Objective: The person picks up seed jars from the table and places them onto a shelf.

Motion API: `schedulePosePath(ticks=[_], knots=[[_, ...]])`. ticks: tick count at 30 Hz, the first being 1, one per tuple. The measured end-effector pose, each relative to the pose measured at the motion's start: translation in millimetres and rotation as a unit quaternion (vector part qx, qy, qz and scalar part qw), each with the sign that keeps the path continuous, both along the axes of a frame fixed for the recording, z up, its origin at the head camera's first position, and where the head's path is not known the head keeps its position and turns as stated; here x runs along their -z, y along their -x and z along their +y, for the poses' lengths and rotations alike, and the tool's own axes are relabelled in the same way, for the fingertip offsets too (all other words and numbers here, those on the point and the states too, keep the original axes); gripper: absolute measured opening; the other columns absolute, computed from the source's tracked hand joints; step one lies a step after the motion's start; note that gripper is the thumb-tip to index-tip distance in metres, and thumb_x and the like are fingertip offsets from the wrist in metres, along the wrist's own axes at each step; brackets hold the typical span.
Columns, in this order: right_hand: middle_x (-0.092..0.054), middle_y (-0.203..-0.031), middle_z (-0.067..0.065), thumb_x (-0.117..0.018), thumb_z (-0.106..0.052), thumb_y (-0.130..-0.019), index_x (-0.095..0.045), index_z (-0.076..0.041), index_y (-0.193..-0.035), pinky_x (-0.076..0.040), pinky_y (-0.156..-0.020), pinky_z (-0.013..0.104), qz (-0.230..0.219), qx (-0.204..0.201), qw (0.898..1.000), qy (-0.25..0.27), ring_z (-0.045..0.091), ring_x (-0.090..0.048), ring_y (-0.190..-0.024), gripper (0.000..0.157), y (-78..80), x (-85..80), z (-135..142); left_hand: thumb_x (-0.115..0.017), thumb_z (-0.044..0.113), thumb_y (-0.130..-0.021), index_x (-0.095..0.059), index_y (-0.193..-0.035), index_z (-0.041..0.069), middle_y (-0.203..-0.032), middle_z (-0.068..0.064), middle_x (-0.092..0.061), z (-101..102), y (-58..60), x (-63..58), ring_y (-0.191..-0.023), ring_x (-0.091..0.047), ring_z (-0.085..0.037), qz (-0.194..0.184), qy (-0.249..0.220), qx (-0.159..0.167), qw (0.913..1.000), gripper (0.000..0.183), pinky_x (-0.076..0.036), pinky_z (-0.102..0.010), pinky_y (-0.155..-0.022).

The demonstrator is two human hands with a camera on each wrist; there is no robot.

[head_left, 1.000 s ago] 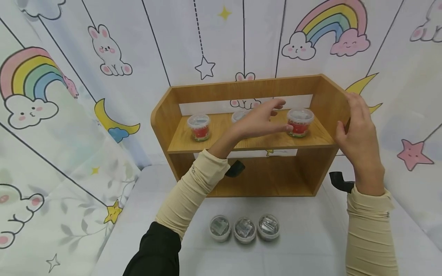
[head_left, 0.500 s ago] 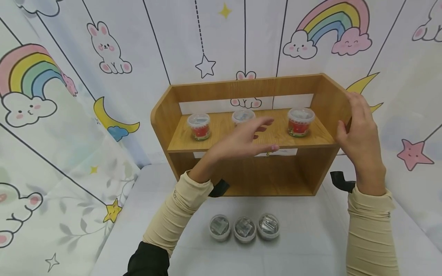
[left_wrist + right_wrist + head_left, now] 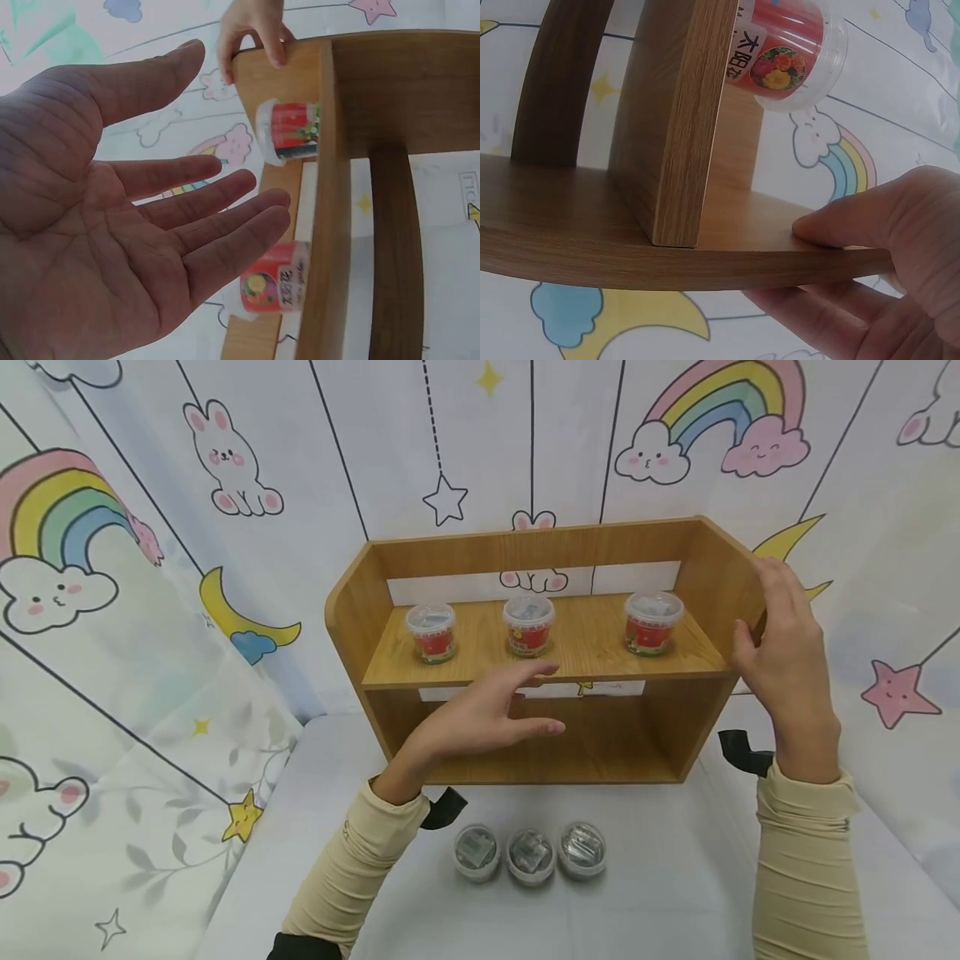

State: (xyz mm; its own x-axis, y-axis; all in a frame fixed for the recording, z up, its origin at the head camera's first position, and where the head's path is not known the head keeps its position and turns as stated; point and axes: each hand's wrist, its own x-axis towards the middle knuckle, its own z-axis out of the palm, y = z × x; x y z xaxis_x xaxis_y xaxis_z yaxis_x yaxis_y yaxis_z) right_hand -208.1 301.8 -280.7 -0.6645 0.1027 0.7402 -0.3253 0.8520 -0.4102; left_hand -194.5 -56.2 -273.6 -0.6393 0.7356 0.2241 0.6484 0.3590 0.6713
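Observation:
A two-tier wooden shelf (image 3: 540, 768) stands against the patterned backdrop. Three small clear-lidded plastic cups with red labels stand upright on its upper tier: a left cup (image 3: 431, 633), a middle cup (image 3: 528, 625) and a right cup (image 3: 651, 624). My left hand (image 3: 483, 710) holds nothing and hovers before the shelf, below the middle cup, with fingers extended and thumb spread; its bare palm (image 3: 97, 247) shows in the left wrist view. My right hand (image 3: 795, 668) grips the shelf's right side panel, thumb (image 3: 840, 217) on the inner face and fingers beneath the outer face in the right wrist view.
Three more lidded cups stand in a row on the white tabletop (image 3: 645, 893) before the shelf: a left one (image 3: 477, 852), a middle one (image 3: 531, 857) and a right one (image 3: 582, 850). The backdrop cloth (image 3: 150, 693) hangs behind and to the left.
My left hand has drawn away from beside the right cup, moving down and left, uncovering the middle cup. The right hand keeps its grip on the side panel, and the cups stay put.

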Motion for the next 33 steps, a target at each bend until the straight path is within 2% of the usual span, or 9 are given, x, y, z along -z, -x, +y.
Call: schedulePosePath(ticks=[6, 10, 15, 25, 33], knots=[[-0.036, -0.154, 0.004, -0.059, 0.008, -0.09, -0.035, -0.018, -0.153, -0.037, -0.099, 0.062, 0.003, 0.004, 1.0, 0.001, 0.033, -0.041, -0.136, 0.072, 0.1, -0.8, -1, -0.076, 0.031, -0.089, -0.042, -0.147, 0.008, -0.147, -0.001, -0.045, -22, -5.7, 21.3, -0.135, -0.043, -0.017, -0.005, -0.007, -0.003, 1.0, 0.071, -0.037, -0.029, -0.109], [-0.036, -0.155, 0.005, -0.058, 0.007, -0.09, -0.035, -0.018, -0.153, -0.037, -0.099, 0.061, 0.006, 0.005, 1.0, -0.002, 0.032, -0.041, -0.137, 0.071, 0.4, -2.0, -1, -0.077, 0.03, -0.088, -0.042, -0.147, 0.009, -0.148, 0.0, -0.044, -37, -6.9, 37.8, -0.137, -0.041, -0.014, -0.01, 0.005, -0.007, 0.9999, 0.072, -0.036, -0.029, -0.109], [-0.036, -0.155, 0.004, -0.058, 0.007, -0.09, -0.035, -0.018, -0.153, -0.037, -0.099, 0.061, 0.008, 0.005, 1.0, -0.001, 0.031, -0.04, -0.137, 0.071, 0.9, -3.8, -1, -0.077, 0.036, -0.087, -0.042, -0.148, 0.013, -0.149, 0.003, -0.043, -55, -7.6, 59.3, -0.135, -0.04, -0.009, -0.031, 0.022, -0.028, 0.9989, 0.074, -0.036, -0.03, -0.109], [-0.037, -0.154, 0.003, -0.058, 0.007, -0.09, -0.036, -0.017, -0.152, -0.038, -0.099, 0.06, 0.005, 0.008, 1.0, 0.001, 0.029, -0.04, -0.137, 0.07, 1.9, -2.8, -1, -0.078, 0.039, -0.085, -0.043, -0.148, 0.017, -0.149, 0.003, -0.042, -80, -15.7, 95.8, -0.136, -0.039, -0.014, -0.062, 0.03, -0.045, 0.9966, 0.075, -0.036, -0.042, -0.11], [-0.035, -0.156, 0.002, -0.058, 0.007, -0.09, -0.035, -0.018, -0.153, -0.037, -0.099, 0.061, -0.007, 0.013, 1.0, 0.008, 0.028, -0.039, -0.138, 0.071, 2.2, -0.6, -2, -0.082, 0.033, -0.082, -0.042, -0.148, 0.014, -0.148, 0.001, -0.044, -91, -20.2, 124.8, -0.135, -0.042, -0.018, -0.083, 0.039, -0.026, 0.9954, 0.079, -0.04, -0.039, -0.107]])
